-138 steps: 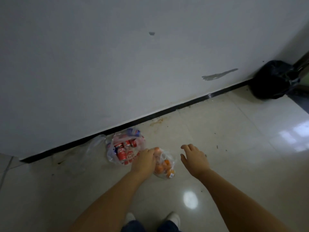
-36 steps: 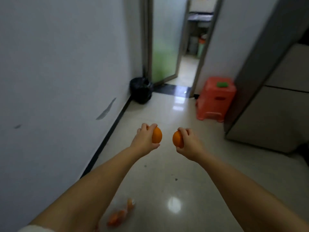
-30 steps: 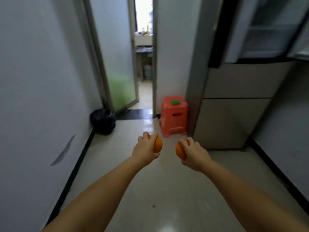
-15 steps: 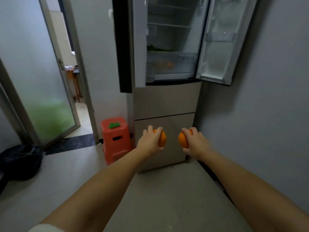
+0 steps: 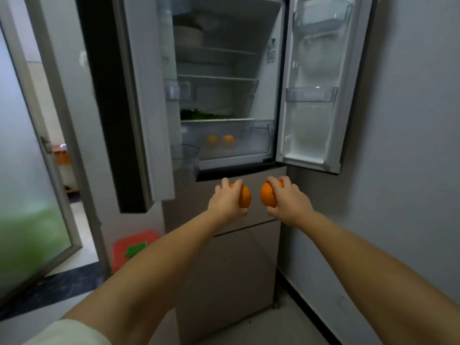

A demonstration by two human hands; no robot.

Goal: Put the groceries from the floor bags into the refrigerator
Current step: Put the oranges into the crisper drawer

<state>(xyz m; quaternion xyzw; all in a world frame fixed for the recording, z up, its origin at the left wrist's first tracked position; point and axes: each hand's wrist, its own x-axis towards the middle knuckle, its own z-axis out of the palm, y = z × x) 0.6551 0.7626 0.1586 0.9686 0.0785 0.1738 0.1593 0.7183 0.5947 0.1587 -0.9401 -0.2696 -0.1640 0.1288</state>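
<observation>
Both forearms are bare from wrist to elbow. A pale cream fabric sleeve edge [image 5: 74,332], soft and rounded, shows far back from the fingers of the left hand [image 5: 227,202]. The right hand [image 5: 290,204] wears nothing.

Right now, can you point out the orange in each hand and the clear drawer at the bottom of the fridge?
Orange in left hand [image 5: 245,196], head view, its exposed right side.
Orange in right hand [image 5: 267,194], head view, its exposed left side.
Clear drawer [image 5: 249,141], head view, its front wall.
</observation>
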